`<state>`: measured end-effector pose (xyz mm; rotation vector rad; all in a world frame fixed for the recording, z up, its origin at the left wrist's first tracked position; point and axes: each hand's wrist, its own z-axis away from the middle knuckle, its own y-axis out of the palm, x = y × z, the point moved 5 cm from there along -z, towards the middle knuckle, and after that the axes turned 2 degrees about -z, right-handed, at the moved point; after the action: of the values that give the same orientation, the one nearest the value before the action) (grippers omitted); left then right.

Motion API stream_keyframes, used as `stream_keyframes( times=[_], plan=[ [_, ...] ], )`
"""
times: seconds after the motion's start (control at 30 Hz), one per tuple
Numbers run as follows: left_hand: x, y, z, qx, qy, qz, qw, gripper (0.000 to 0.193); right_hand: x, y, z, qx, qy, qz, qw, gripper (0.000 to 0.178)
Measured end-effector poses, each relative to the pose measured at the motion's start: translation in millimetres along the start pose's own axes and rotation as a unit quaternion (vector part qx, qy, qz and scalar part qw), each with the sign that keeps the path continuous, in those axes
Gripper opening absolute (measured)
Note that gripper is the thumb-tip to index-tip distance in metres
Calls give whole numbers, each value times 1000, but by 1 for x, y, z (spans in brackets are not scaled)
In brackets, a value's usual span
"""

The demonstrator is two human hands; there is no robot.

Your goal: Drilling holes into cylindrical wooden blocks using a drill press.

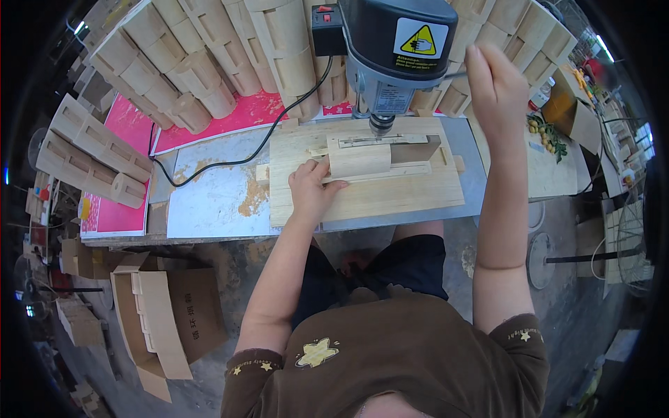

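Note:
A pale wooden cylinder [362,160] with a flat cut face lies in a wooden jig [418,168] on a plywood board [296,203]. My left hand [313,187] grips the cylinder's left end, its thumb along the near side and the fingertips partly hidden. Just above the work stands a drill press [397,49], its chuck [381,124] over the far edge of the cylinder. On the right, my right hand [496,87] is raised in a fist around the press's feed lever [456,75]; the fist hides the lever's end.
Stacks of notched wooden cylinders [209,90] line the back of the bench, with more at the left [90,146]. A black cord [244,159] curves across the white bench top [209,209]. An open cardboard box [167,324] sits on the floor; a caged fan [631,244] stands right.

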<state>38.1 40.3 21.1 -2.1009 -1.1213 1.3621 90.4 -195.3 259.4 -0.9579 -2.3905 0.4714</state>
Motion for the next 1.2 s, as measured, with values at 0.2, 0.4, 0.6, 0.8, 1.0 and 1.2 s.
stream_keyframes(
  times=[0.2,0.4,0.6,0.8,1.0,1.2],
  plan=[
    [9,2,2,24,-20,2,1000,48,9,8,75,-53,30,-111,992,9],
    [8,10,0,62,-39,18,997,56,-20,43,127,-47,15,-64,997,19],
    [1,4,-1,22,-14,4,1000,47,-26,53,128,-57,-23,-66,996,16],
    [0,2,1,27,-47,-11,998,36,-2,7,45,-78,-68,-82,991,17],
    [-30,30,-4,28,-29,-27,999,33,-52,51,-70,-18,27,33,999,29],
    [-26,27,-2,56,-39,-41,997,50,-25,22,-40,19,3,3,1000,30]
  ],
)
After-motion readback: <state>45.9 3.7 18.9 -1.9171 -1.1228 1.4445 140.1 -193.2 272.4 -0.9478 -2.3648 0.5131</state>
